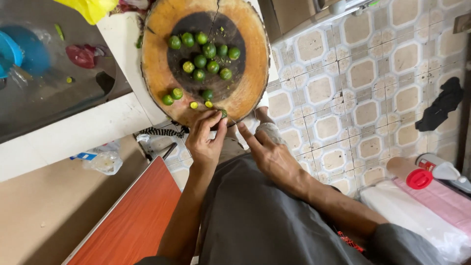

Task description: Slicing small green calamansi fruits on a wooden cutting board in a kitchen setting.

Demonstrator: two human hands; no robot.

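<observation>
A round wooden chopping block (250, 73) holds several small green limes (205, 61) on its dark centre, with a few cut pieces (194, 105) near its front. My left hand (206, 142) pinches one small green lime (223, 114) against the block's near rim. My right hand (270, 152) is just to the right of it, index finger stretched toward that lime and the other fingers curled round a pale wrapped handle (269, 131). I cannot make out a blade.
A sink (54, 98) at the left holds a blue bowl (10, 51) and a red item (82, 55). An orange-red board (137, 216) lies lower left, beside a plastic bag (104, 159). On the tiled floor (363, 98) are a black cloth (441, 103), a red-capped bottle (417, 176) and pink fabric (441, 201).
</observation>
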